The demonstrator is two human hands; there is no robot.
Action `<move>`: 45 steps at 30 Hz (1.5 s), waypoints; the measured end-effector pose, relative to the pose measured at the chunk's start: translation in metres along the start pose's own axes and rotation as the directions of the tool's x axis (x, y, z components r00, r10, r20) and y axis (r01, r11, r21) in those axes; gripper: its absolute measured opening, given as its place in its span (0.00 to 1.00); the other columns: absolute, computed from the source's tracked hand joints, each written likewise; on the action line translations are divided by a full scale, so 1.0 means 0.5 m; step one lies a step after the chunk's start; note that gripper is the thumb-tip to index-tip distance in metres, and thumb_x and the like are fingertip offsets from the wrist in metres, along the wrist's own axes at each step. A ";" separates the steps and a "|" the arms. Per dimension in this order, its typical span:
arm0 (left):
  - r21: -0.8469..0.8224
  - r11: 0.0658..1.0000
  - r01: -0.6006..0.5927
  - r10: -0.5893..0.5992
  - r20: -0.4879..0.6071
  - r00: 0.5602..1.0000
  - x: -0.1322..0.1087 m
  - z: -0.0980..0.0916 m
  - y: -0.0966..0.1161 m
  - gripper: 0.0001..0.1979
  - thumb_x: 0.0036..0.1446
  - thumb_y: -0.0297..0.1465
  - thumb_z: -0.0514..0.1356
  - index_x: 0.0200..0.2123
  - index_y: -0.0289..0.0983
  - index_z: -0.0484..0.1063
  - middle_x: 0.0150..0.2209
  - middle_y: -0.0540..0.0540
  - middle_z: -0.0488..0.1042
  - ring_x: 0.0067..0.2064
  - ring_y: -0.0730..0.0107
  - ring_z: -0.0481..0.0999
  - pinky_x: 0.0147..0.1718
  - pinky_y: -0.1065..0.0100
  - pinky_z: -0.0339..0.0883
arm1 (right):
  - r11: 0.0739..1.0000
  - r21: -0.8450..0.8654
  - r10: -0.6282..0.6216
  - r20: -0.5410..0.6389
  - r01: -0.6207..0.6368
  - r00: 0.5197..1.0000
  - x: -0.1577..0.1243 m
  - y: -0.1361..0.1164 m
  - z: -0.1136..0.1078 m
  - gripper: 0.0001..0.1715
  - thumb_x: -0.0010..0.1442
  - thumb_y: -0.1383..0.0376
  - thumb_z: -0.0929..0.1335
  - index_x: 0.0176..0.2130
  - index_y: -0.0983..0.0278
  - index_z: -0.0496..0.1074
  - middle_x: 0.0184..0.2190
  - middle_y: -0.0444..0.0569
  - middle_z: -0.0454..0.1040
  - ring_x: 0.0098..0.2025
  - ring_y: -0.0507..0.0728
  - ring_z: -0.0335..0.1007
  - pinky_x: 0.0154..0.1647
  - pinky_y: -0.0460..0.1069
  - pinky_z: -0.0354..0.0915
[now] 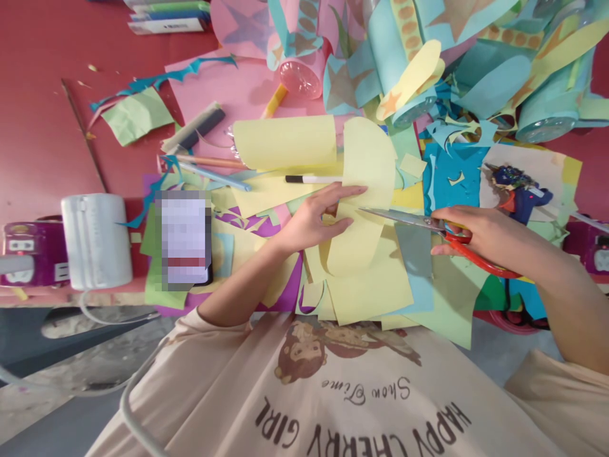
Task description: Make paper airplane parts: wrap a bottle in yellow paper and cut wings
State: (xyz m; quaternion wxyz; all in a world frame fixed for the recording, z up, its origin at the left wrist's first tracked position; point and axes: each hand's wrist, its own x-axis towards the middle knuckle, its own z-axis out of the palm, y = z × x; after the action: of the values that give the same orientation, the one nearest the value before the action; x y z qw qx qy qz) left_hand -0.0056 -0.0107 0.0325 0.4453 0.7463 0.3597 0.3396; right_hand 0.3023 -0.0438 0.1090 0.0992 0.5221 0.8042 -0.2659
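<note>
Smartphone (185,241), on green paper (153,270). Left hand (311,219), index finger and thumb parted, at left edge of curved yellow paper piece (368,158); whether pinching, cannot tell. Red-handled scissors (404,218), tip over piece. Right hand (490,238), closed round handles.

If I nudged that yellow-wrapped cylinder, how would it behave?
The yellow-wrapped cylinder would probably roll, being round and on its side, though the marker beside it might stop it. It is likely light, as clear plastic shows at one end.
</note>
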 end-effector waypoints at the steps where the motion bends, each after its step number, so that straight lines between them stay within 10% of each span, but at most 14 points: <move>1: -0.001 1.000 -0.006 0.006 0.003 1.000 0.000 0.000 0.000 0.24 0.54 0.24 0.59 0.55 0.38 0.72 0.51 0.42 0.76 0.47 0.68 0.73 0.30 0.75 0.68 | 1.000 0.004 -0.001 0.003 0.001 1.000 0.000 0.001 0.000 0.48 0.56 0.32 0.52 0.51 0.63 0.70 0.39 0.58 0.77 0.23 0.56 0.68 0.21 0.50 0.58; 15: -0.001 1.000 -0.019 0.019 0.037 0.999 -0.002 0.005 -0.003 0.25 0.54 0.24 0.60 0.56 0.41 0.70 0.46 0.44 0.76 0.41 0.70 0.73 0.29 0.74 0.67 | 0.999 0.015 -0.049 -0.031 0.050 0.998 0.019 -0.012 0.008 0.30 0.59 0.39 0.62 0.49 0.55 0.70 0.35 0.49 0.75 0.25 0.55 0.67 0.23 0.48 0.59; 45: 0.045 0.999 -0.027 0.023 0.078 0.997 -0.003 0.004 -0.002 0.25 0.56 0.26 0.59 0.58 0.42 0.69 0.46 0.44 0.76 0.39 0.72 0.73 0.30 0.73 0.69 | 0.994 0.086 -0.063 -0.008 0.064 0.998 0.033 -0.013 0.018 0.30 0.58 0.39 0.63 0.46 0.58 0.70 0.34 0.50 0.75 0.25 0.56 0.67 0.23 0.49 0.59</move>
State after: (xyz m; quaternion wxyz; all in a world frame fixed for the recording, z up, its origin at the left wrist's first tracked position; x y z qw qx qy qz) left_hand -0.0051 -0.0124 0.0307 0.4374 0.7734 0.3406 0.3075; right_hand 0.2883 -0.0374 0.0962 0.0660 0.5008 0.8086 -0.3019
